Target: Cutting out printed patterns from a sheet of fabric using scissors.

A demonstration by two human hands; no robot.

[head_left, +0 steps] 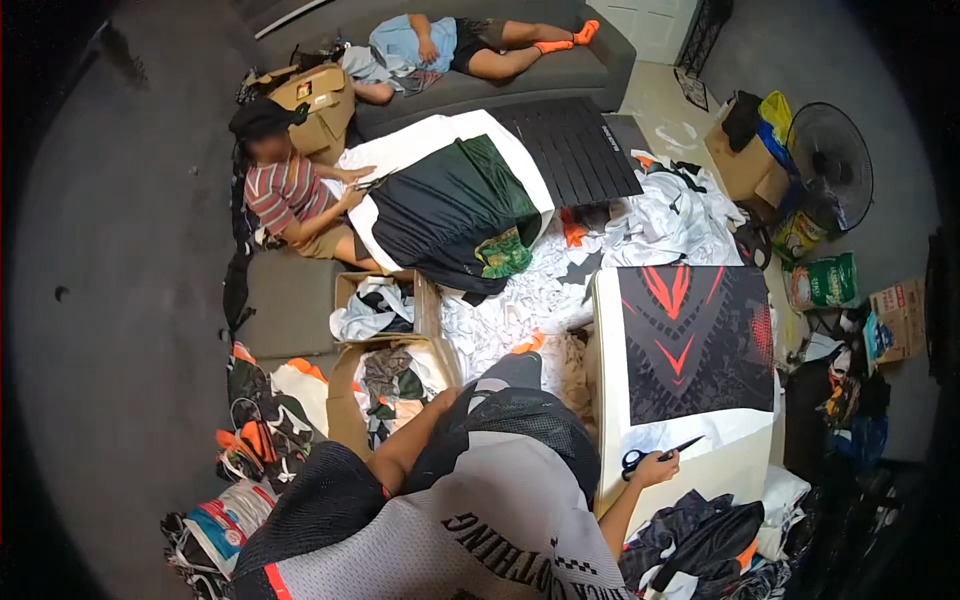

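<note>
Black and red, the printed panel (697, 345) lies flat on a white sheet (738, 427) over the cream surface (735, 470) at the person's right. It looks like light, soft cloth, likely to crease, best taken by its corners. Black scissors (684, 447), probably light but stiff, suit a hold at the loops, where the right hand (655, 468) has its grip closed, blades angled rightward and away. The left hand (446, 398) sits low beside a cardboard box (343, 400), arm bent; its grip cannot be told.
</note>
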